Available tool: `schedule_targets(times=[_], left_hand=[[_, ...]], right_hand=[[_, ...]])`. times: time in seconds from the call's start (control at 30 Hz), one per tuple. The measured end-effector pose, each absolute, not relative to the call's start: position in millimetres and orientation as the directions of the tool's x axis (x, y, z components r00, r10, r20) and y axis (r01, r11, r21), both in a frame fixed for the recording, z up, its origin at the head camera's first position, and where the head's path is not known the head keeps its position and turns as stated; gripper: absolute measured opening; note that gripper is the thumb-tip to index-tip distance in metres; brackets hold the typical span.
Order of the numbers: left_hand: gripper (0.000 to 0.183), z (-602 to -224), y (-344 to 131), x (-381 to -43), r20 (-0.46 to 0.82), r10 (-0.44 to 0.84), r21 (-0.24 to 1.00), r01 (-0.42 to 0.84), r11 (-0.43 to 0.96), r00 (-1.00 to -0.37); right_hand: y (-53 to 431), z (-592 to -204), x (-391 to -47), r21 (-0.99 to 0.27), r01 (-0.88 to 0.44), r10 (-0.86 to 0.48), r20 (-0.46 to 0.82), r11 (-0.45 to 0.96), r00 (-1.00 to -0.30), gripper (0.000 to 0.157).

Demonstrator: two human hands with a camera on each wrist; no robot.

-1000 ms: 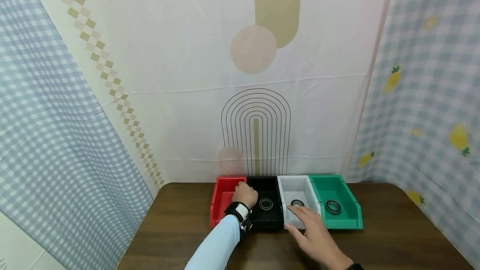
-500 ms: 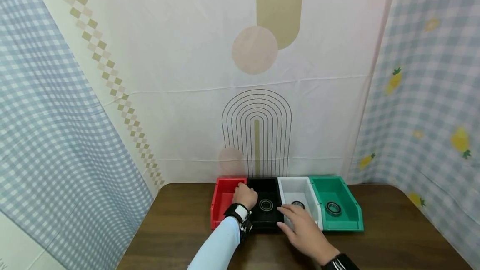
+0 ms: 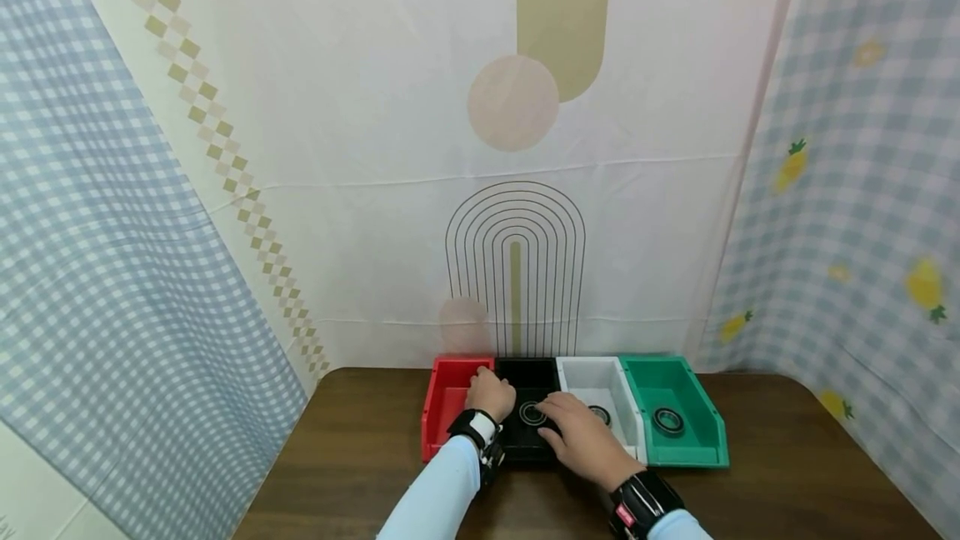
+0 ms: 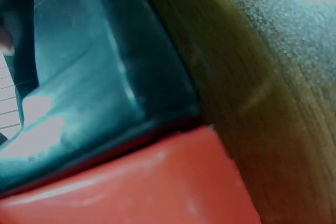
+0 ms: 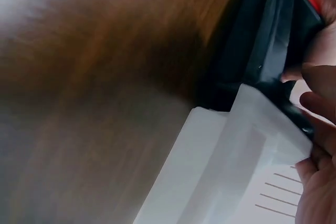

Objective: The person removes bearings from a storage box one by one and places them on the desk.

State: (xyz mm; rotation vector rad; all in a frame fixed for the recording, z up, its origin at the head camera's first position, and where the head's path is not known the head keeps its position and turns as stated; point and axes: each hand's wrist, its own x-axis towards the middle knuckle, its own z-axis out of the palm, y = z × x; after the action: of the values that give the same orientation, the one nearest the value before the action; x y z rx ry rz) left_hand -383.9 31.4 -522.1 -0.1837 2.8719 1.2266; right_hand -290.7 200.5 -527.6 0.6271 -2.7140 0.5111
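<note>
In the head view my left hand (image 3: 491,394) lies over the rim where the red bin (image 3: 444,407) meets the black bin (image 3: 525,373). Its fingers bend down out of sight, so what they hold is hidden. My right hand (image 3: 585,433) reaches across the white bin (image 3: 588,373) over the black one. Its fingers are loosely bent, the tips close to a ball bearing (image 3: 531,414) on the black bin's floor. No object shows between thumb and fingers. Another bearing (image 3: 599,413) in the white bin is partly covered by this hand.
At the right end of the row, a green bin (image 3: 660,382) holds a bearing (image 3: 668,421). All the bins stand side by side at the back of a brown wooden table (image 3: 360,448). A patterned cloth (image 3: 375,257) hangs right behind them.
My right hand has moved left, from over the white bin to the black bin's bearing. My left hand has stayed in place.
</note>
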Motion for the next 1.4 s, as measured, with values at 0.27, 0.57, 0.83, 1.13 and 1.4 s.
schedule_targets(times=[0.27,0.57,0.83,1.13,1.4], left_hand=[[0.064,-522.5,31.3,-384.7,-0.061,-0.102,0.730,-0.114,0.674,-0.993],[0.065,-523.0,26.9,-386.5,-0.059,-0.090,0.738,-0.104,0.667,-0.994],[0.063,-528.7,28.3,-389.6,-0.082,-0.088,0.724,-0.120,0.680,-0.993],[0.062,-533.3,30.7,-391.3,-0.071,-0.104,0.728,-0.123,0.675,-0.992],[0.062,-529.6,28.7,-388.8,-0.063,-0.091,0.746,-0.107,0.657,-0.994]], right_hand=[[201.7,-529.1,-318.1,-0.172,-0.487,-0.420,0.316,0.856,-0.851,0.046],[187.4,-522.7,-327.9,0.053,-0.466,-0.466,0.222,0.883,-0.857,0.065],[168.1,-526.0,-335.7,0.179,-0.444,-0.473,0.184,0.878,-0.862,0.051],[160.5,-528.0,-337.0,0.245,-0.386,-0.441,0.229,0.889,-0.868,0.028],[159.0,-527.9,-335.4,0.238,-0.369,-0.422,0.239,0.899,-0.875,0.027]])
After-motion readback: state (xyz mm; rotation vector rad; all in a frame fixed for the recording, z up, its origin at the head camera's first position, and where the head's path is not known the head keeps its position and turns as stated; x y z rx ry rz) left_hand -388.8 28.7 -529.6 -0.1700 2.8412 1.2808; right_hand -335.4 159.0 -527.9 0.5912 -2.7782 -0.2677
